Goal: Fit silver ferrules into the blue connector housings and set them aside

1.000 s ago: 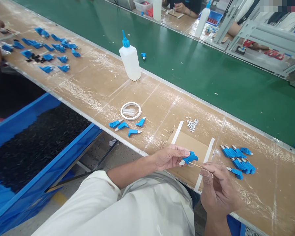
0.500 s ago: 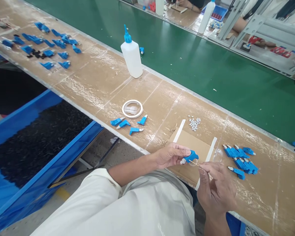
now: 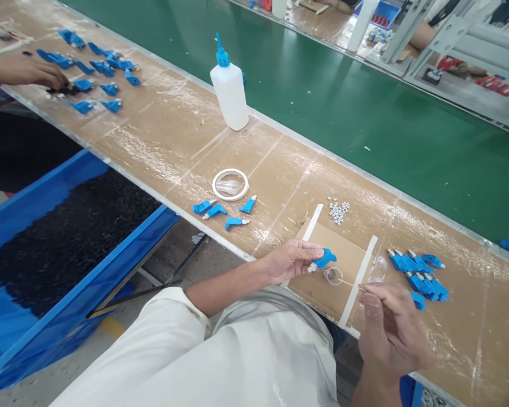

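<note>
Between the thumb and fingers of my left hand (image 3: 294, 261) is a blue plastic part (image 3: 323, 259) with a pale tip, held over a cardboard sheet (image 3: 343, 247). My right hand (image 3: 392, 319) pinches a thin wooden stick (image 3: 348, 283), its far end at a small clear cup (image 3: 333, 276). The cup rests on the cardboard below the blue part. Small grey-white pieces (image 3: 338, 212) lie in a loose pile beyond the sheet. Right of it, several blue parts (image 3: 419, 276) sit grouped, one partly hidden behind my right hand.
A white bottle (image 3: 230, 97) with a blue nozzle stands near the green belt (image 3: 322, 102). Left of the cardboard lie a tape roll (image 3: 231, 185) and several blue parts. At far left, another person's hand (image 3: 29, 72) touches black pieces. A blue bin (image 3: 38, 322) holds black pieces.
My right hand has drawn the stick away from the blue part, to the right and down. The cup now shows clearly. Another person's hand has reached in over the black pieces at far left.
</note>
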